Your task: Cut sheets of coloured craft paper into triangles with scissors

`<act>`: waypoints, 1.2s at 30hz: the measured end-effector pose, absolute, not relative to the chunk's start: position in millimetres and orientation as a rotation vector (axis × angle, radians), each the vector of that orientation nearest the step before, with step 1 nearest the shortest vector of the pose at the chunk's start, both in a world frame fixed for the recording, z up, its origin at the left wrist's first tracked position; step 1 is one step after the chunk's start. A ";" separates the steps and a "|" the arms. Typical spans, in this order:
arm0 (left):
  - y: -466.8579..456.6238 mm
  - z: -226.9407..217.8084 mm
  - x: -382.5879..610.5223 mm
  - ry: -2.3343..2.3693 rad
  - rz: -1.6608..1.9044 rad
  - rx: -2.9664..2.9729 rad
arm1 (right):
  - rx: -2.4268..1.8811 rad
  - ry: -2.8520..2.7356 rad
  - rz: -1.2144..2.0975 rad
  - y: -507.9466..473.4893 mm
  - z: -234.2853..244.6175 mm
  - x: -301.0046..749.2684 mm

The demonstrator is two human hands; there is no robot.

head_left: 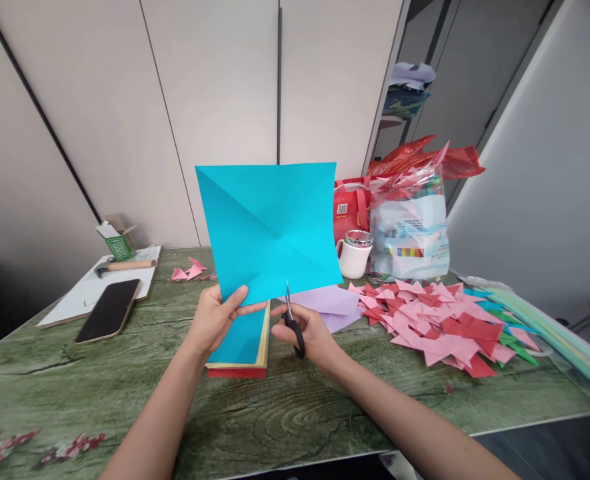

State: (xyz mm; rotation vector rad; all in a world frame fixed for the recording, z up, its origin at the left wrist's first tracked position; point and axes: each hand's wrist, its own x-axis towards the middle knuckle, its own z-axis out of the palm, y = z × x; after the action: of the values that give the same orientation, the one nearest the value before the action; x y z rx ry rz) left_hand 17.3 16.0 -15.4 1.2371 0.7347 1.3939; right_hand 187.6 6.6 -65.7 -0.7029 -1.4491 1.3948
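A square sheet of blue paper [275, 227] with diagonal creases stands upright in front of me. My left hand [217, 317] pinches its lower left corner between thumb and fingers. In my right hand [307, 330] are black-handled scissors [291, 323], their blades pointing up at the sheet's bottom edge near its middle. Whether the blades have cut into the paper I cannot tell. Below the sheet lies a stack of coloured paper [239, 343], blue on top with yellow and red beneath. Purple paper [332, 307] rests partly hidden behind the blue sheet.
Folded pink and red paper pieces [435, 323] are heaped on the right. Behind them stand a white mug [355, 257], a red bag [352, 207] and a full plastic bag [409, 233]. On the left are a phone [109, 311], a hammer [125, 265] and a small green box [118, 241].
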 end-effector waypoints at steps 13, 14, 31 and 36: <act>15.7 -15.1 18.3 0.758 1.401 1.227 | -0.762 -1.456 1.349 7.1 -65.4 186.5; 15.7 -15.0 18.3 0.758 1.402 1.227 | -0.767 -1.454 1.347 7.0 -65.2 186.3; 15.4 -16.1 17.0 0.710 1.392 1.233 | -0.790 -1.388 1.366 3.7 -61.7 184.5; 16.2 -16.1 17.4 0.712 1.380 1.245 | -0.760 -1.401 1.376 6.2 -64.5 185.4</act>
State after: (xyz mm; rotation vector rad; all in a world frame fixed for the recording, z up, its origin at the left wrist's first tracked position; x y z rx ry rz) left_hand 17.4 16.2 -16.1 1.2448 0.7120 1.3801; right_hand 185.4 6.2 -64.5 -0.7603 -1.4009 1.3758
